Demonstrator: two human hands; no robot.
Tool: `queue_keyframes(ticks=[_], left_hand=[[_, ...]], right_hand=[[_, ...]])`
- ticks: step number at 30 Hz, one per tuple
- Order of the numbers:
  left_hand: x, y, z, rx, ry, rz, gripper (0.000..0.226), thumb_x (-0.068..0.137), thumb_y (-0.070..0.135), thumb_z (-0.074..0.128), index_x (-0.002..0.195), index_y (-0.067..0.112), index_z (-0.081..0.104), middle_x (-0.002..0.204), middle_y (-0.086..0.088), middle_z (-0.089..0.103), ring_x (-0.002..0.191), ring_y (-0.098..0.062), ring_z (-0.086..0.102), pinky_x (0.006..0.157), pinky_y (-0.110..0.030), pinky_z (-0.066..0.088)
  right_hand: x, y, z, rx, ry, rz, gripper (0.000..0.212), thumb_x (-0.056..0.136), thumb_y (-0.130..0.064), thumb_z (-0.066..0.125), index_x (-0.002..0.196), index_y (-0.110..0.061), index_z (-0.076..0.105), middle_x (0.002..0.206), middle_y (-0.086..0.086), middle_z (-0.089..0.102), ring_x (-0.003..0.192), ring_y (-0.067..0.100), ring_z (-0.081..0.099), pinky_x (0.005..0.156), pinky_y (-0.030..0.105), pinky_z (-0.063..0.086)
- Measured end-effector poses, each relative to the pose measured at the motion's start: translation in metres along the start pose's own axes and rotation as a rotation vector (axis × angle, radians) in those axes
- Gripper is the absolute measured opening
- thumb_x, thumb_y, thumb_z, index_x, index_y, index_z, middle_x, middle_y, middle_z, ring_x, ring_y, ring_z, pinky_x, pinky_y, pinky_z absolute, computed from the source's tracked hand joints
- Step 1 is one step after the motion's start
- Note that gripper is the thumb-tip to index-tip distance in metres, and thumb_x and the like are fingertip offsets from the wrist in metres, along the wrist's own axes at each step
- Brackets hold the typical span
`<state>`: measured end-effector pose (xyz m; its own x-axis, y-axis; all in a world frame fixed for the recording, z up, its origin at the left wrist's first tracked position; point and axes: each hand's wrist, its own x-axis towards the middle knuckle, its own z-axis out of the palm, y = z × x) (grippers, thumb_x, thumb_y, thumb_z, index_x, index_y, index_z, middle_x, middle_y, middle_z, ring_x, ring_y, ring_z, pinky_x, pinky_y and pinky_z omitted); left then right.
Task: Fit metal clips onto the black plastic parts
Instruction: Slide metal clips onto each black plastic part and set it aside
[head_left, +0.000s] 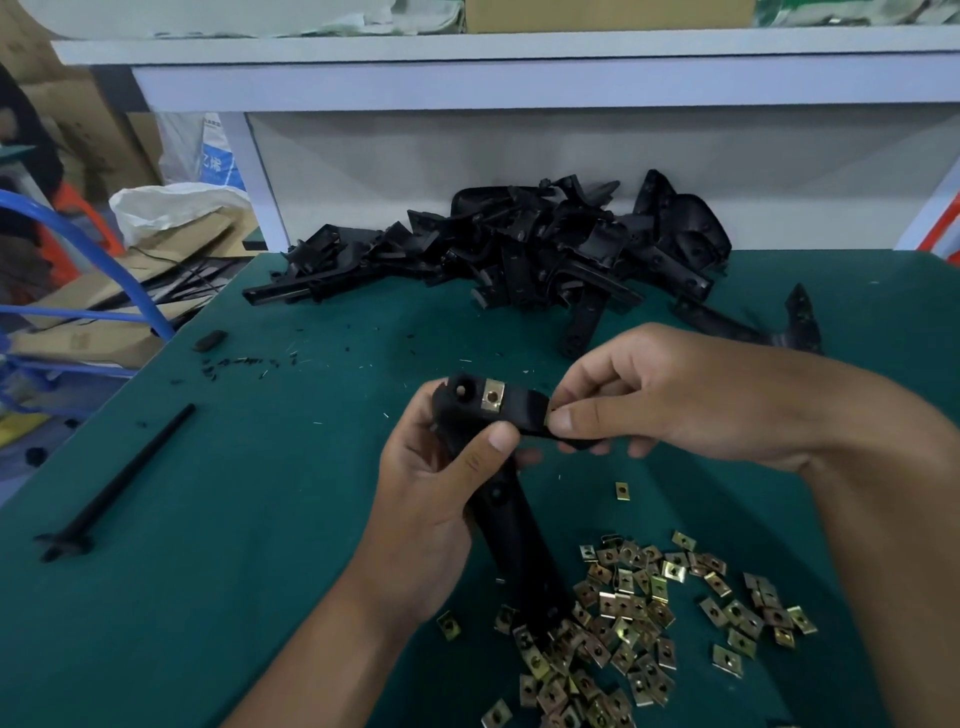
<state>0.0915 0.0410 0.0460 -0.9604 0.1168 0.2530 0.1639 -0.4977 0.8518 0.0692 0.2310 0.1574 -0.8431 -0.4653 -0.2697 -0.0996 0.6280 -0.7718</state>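
Observation:
My left hand grips a long black plastic part above the green table, thumb across its upper bend. One brass-coloured metal clip sits on the part's top arm beside a round hole. My right hand pinches the right end of that arm, where a second clip shows only as a sliver at my thumb tip. Several loose clips lie scattered on the table below my hands. A heap of black plastic parts lies at the table's far edge.
A long thin black rod lies on the left of the green table. A small black piece and plastic crumbs lie near the left edge. A white shelf rises behind the heap. Blue hoses and cardboard are off to the left.

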Motion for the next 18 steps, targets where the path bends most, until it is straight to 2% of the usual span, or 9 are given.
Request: queue_keyframes(ticks=[3,5,9,12,18], left_hand=[[0.002,0.003,-0.002,-0.058,0.046,-0.032,0.05,0.08,0.045,0.081,0.108,0.008,0.062,0.109,-0.016,0.064,0.101,-0.027,0.061,0.088,-0.035,0.052],[0.002,0.003,-0.001,-0.062,0.069,-0.027,0.048,0.088,0.042,0.075,0.113,0.004,0.06,0.11,-0.016,0.063,0.102,-0.025,0.059,0.09,-0.036,0.049],[0.002,0.004,0.001,-0.065,0.066,0.008,0.037,0.097,0.035,0.066,0.114,0.003,0.059,0.111,-0.012,0.066,0.104,-0.018,0.064,0.088,-0.025,0.053],[0.002,0.002,0.002,-0.077,0.067,0.012,0.043,0.094,0.031,0.065,0.113,-0.006,0.057,0.114,-0.015,0.065,0.109,-0.023,0.062,0.093,-0.029,0.052],[0.0,0.006,0.006,-0.037,0.037,0.008,0.033,0.096,0.031,0.065,0.111,0.002,0.06,0.114,-0.012,0.068,0.108,-0.023,0.063,0.09,-0.031,0.054]], right_hand=[[0.001,0.001,-0.002,0.026,0.032,0.003,0.025,0.084,-0.043,0.068,0.096,-0.023,0.075,0.086,-0.011,0.076,0.073,-0.003,0.064,0.063,0.017,0.05],[-0.001,0.002,-0.005,0.078,0.056,-0.027,0.028,0.083,-0.044,0.069,0.1,-0.022,0.073,0.086,-0.011,0.075,0.074,-0.001,0.066,0.066,0.018,0.053],[-0.008,0.003,-0.015,0.118,0.042,-0.087,0.04,0.068,-0.041,0.082,0.102,-0.024,0.07,0.091,-0.005,0.075,0.074,0.007,0.067,0.07,0.018,0.053],[-0.01,0.005,-0.018,0.101,0.065,-0.077,0.038,0.067,-0.037,0.082,0.101,-0.024,0.071,0.09,-0.004,0.075,0.071,0.008,0.066,0.069,0.017,0.053],[-0.013,0.004,-0.016,0.084,0.112,-0.096,0.037,0.067,-0.041,0.081,0.099,-0.026,0.071,0.089,-0.008,0.074,0.07,0.005,0.064,0.068,0.019,0.052]])
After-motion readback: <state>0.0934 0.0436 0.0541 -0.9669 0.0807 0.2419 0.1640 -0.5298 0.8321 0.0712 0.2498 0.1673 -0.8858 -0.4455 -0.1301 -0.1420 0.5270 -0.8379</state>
